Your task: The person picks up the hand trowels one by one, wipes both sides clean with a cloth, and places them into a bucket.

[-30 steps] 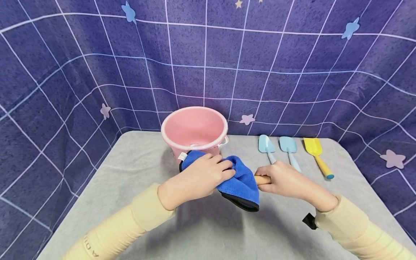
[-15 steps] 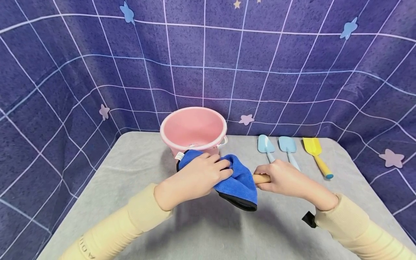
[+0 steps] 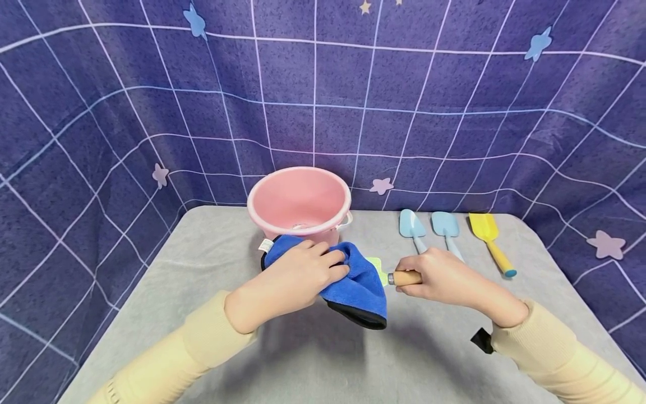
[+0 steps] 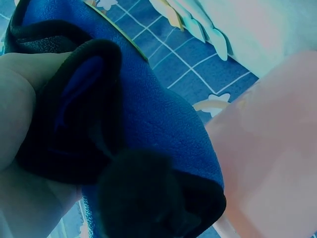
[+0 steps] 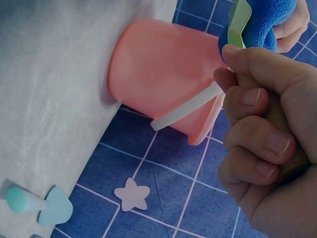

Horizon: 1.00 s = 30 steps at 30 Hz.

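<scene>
My left hand [image 3: 298,278] grips a blue cloth with a black edge [image 3: 355,286] just in front of the pink bucket [image 3: 300,202]. The cloth [image 4: 148,119] fills the left wrist view, bunched in my fingers. My right hand [image 3: 439,275] holds the wooden handle [image 3: 406,278] of a small tool. Its light green blade [image 3: 377,268] pokes out from the cloth's right edge. In the right wrist view my fingers [image 5: 257,144] curl round the handle, with the green blade [image 5: 237,22] tucked into the blue cloth [image 5: 265,20].
Two light blue toy trowels [image 3: 414,227] [image 3: 446,227] and a yellow shovel [image 3: 489,238] lie in a row at the back right of the grey table [image 3: 328,359]. A purple grid-patterned backdrop [image 3: 323,101] hangs behind and to both sides.
My left hand has drawn the cloth leftward along the tool, baring the green blade and the metal collar of the handle. My right hand has stayed nearly in place.
</scene>
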### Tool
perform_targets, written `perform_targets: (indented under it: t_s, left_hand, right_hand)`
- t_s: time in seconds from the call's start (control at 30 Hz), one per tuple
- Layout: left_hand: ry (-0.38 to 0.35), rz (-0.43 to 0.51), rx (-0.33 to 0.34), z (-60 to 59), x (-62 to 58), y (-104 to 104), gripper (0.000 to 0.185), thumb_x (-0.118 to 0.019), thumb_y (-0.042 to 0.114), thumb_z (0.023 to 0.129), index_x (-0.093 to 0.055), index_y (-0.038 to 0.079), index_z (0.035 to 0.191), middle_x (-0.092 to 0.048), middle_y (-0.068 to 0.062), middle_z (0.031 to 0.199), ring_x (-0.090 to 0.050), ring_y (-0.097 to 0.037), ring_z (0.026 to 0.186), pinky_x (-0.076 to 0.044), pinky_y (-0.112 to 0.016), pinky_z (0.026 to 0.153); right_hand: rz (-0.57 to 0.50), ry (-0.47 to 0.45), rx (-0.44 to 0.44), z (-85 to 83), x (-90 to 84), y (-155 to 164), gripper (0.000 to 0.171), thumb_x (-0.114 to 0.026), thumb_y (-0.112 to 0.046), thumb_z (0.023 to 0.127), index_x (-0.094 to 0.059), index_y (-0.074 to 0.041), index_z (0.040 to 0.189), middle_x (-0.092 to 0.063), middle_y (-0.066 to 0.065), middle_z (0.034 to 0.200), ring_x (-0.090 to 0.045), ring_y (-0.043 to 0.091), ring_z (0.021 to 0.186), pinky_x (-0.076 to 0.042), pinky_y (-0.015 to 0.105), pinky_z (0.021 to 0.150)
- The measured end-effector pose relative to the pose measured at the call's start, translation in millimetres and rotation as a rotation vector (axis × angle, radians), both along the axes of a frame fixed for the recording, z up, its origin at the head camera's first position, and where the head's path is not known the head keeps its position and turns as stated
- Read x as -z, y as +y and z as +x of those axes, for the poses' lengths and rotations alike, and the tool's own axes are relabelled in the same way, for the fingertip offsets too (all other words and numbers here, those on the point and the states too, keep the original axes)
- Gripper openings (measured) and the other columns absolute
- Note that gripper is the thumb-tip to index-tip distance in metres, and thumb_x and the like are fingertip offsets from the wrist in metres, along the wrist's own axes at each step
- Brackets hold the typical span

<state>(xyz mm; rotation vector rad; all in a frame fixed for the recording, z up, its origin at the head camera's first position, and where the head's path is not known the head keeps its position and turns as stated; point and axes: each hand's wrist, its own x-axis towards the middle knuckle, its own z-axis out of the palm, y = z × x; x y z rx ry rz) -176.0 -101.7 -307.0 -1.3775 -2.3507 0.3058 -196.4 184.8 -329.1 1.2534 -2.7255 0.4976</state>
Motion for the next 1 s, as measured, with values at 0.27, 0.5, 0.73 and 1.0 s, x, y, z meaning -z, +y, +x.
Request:
perform_targets:
  t_s: [0.27,0.5,0.73,1.0]
  left_hand:
    - [0.033,0.007,0.012,1.5,2.4,-7.1,0.045,-0.076,0.018,0.067,-0.065,0.019,0.111,-0.062,0.001,0.108,-0.055,-0.021,0.093,-0.047,-0.034,0.083]
    - [0.025,0.004,0.006,3.0,3.5,-14.9,0.045,-0.075,0.014,0.067,-0.065,0.018,0.111,-0.062,0.001,0.108,-0.054,-0.021,0.091,-0.046,-0.034,0.082]
    - [0.008,0.041,0.023,4.6,7.7,-28.7,0.049,-0.075,0.011,0.065,-0.064,0.017,0.112,-0.061,0.001,0.109,-0.053,-0.022,0.091,-0.046,-0.035,0.082]
    - [0.006,0.075,0.022,6.5,11.2,-42.3,0.051,-0.076,0.009,0.063,-0.063,0.016,0.113,-0.061,0.0,0.11,-0.054,-0.022,0.092,-0.047,-0.035,0.082]
  right_hand:
    - [0.008,0.017,-0.009,1.3,-0.3,1.1,0.01,-0.075,-0.022,0.077,-0.067,-0.021,0.083,-0.045,-0.019,0.062,-0.033,-0.004,0.052,-0.035,0.016,0.047]
    - [0.03,0.015,0.012,0.5,0.3,3.3,0.011,-0.076,-0.023,0.075,-0.067,-0.022,0.082,-0.042,-0.02,0.06,-0.032,-0.004,0.052,-0.035,0.016,0.047]
    - [0.034,0.004,0.018,0.9,-0.4,5.8,0.012,-0.076,-0.024,0.075,-0.065,-0.023,0.08,-0.039,-0.02,0.06,-0.03,-0.004,0.051,-0.034,0.016,0.047]
    - [0.02,0.002,0.009,1.4,-1.0,10.4,0.013,-0.075,-0.022,0.076,-0.063,-0.025,0.079,-0.037,-0.021,0.06,-0.029,-0.005,0.051,-0.034,0.016,0.048]
